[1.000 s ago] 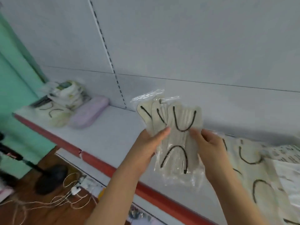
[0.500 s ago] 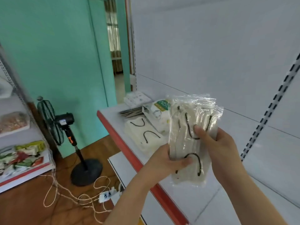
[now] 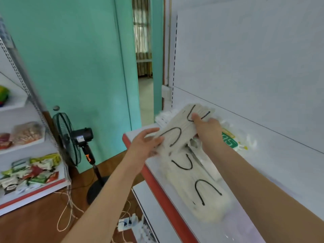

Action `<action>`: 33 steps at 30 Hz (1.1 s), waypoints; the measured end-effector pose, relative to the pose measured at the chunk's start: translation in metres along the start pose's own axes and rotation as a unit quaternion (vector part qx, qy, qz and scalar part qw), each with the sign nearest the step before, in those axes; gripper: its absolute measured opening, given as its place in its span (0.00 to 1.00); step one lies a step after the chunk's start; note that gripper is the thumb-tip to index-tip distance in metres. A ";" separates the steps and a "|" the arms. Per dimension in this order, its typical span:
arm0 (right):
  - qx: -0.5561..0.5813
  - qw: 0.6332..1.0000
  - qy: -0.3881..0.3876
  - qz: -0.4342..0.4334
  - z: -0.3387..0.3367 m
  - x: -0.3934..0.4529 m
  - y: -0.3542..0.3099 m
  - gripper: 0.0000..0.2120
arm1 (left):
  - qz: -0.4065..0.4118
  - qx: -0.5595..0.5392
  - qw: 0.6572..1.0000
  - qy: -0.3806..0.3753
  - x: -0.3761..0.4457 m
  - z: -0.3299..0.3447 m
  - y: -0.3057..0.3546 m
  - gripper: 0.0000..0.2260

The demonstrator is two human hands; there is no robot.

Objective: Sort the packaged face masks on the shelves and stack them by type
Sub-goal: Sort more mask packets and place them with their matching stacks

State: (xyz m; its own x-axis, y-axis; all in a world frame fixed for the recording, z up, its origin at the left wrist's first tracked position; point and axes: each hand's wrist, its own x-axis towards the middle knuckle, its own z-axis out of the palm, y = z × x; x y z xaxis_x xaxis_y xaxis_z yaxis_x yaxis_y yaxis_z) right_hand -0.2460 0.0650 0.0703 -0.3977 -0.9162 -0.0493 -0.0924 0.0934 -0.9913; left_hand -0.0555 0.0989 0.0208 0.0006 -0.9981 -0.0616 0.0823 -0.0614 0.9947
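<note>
- you hold a bundle of cream masks point(image 3: 177, 132) with black ear loops, in clear wrap, just right of the frame's centre, above the end of the white shelf point(image 3: 273, 165).
- your right hand point(image 3: 207, 128) grips the bundle's upper-right end: the thumb presses on its top face and the fingers are curled under, hidden from view.
- your left hand point(image 3: 146, 143) meets the bundle's lower-left edge with fingers nearly straight and spread; it steadies the bundle and does not seem to clamp it.
- the bundle's long axis runs from lower left up to upper right, tilted, its far end highest.
- directly below and toward the lower right lies the matching stack point(image 3: 198, 186) of cream masks with black loops, flat on the shelf, its long axis running toward the lower right.
- a green-labelled pack point(image 3: 229, 140) lies just right of your right wrist, a different type by the look of it.
- likely move: turn the bundle to match the stack's axis, then lower it; the right hand leads.
</note>
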 end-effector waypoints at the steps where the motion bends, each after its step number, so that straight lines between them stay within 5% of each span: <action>1: 0.015 1.000 -0.006 0.009 0.002 0.010 -0.002 0.21 | 0.005 0.020 1.000 0.012 0.022 -0.004 0.002 0.16; 5: -0.011 1.000 0.004 -0.015 -0.013 0.017 -0.001 0.19 | 0.020 0.184 0.983 0.005 0.095 -0.014 0.000 0.13; 10: -0.186 0.968 0.095 -0.143 -0.062 -0.009 0.021 0.20 | 0.016 0.489 0.870 -0.055 0.133 0.000 -0.012 0.14; 14: -0.195 0.959 0.130 -0.160 -0.118 -0.029 0.021 0.19 | 0.085 0.533 0.840 0.057 0.117 0.028 0.000 0.19; 17: -0.200 0.956 0.143 -0.158 -0.168 -0.055 0.020 0.16 | 0.257 0.427 0.863 0.085 0.057 0.091 0.015 0.16; 22: -0.230 0.934 0.222 -0.156 -0.290 -0.133 0.014 0.16 | 0.399 0.244 0.867 -0.169 -0.115 0.247 0.004 0.15; 27: -0.270 0.898 0.340 -0.071 -0.463 -0.261 0.049 0.19 | 0.291 0.237 0.830 -0.414 -0.288 0.356 -0.053 0.15; 33: -0.293 0.831 0.463 0.097 -0.579 -0.428 0.158 0.06 | 0.165 0.436 0.763 -0.448 -0.400 0.423 -0.117 0.26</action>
State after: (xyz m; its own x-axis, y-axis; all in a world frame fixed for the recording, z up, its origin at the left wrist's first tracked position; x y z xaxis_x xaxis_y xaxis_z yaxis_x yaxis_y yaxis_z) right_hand -0.6191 0.6973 0.0057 -0.9638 -0.1943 0.1828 -0.2653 0.6265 -0.7328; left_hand -0.4871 0.5029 -0.0364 -0.8361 -0.5385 -0.1049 -0.4696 0.6037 0.6442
